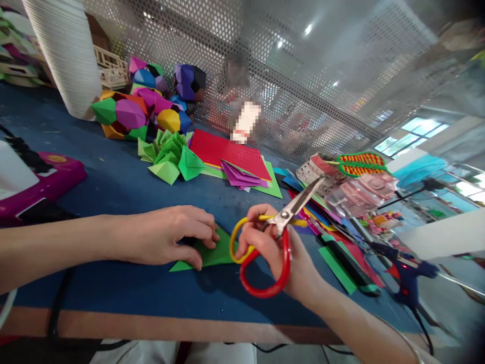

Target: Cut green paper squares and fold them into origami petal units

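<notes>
A folded green paper (222, 247), roughly triangular, lies on the blue tabletop near its front edge. My left hand (189, 232) rests on it, with bent fingers and thumb pressing its left part down and hiding some of it. To the right, my right hand (276, 253) grips scissors (265, 290) with one red and one yellow handle loop. Their metal blades look closed and point up and away to the right, clear of the paper. The loops hang beside the green paper's right end, and the fingers curl around the handles.
Folded green pieces (170, 154) sit behind my left hand, near colourful paper models (131, 114). Red sheets (231, 154) and purple ones lie at centre back. A black-handled cutter (350, 265) and a blue glue gun (407, 273) are at right; a magenta device (64, 174) is at left.
</notes>
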A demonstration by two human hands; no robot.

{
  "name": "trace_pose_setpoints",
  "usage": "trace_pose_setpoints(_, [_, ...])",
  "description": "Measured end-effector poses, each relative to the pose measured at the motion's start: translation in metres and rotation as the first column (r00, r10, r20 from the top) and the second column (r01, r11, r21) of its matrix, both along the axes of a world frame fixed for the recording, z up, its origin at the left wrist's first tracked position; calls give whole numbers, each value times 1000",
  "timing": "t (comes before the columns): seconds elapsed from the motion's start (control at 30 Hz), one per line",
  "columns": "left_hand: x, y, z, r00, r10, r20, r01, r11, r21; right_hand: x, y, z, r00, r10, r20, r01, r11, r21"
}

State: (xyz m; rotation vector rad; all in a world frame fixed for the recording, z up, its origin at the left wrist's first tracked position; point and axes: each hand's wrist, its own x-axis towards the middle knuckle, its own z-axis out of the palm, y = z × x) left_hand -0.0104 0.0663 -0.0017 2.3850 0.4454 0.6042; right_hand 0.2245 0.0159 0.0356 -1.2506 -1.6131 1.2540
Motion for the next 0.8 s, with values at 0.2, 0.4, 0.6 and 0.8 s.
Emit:
trace_pose_setpoints(0.2, [1,0,-1,1000,-21,-10,21,997,-69,-30,1,-23,981,106,-162,-101,994,37])
trace_pose_setpoints(0.4, [2,1,4,996,-5,-92,-6,993,-118,-32,-8,-29,973,104,-204,-101,995,27])
trace_pose_setpoints(0.6, [1,2,-1,994,21,-110,-39,986,-164,-29,-6,-36,980,174,-100,-168,984,65])
trace_pose_setpoints(0.8, [1,1,0,995,17,-102,-34,985,-168,-18,-3,-37,976,218,27,-219,975,27])
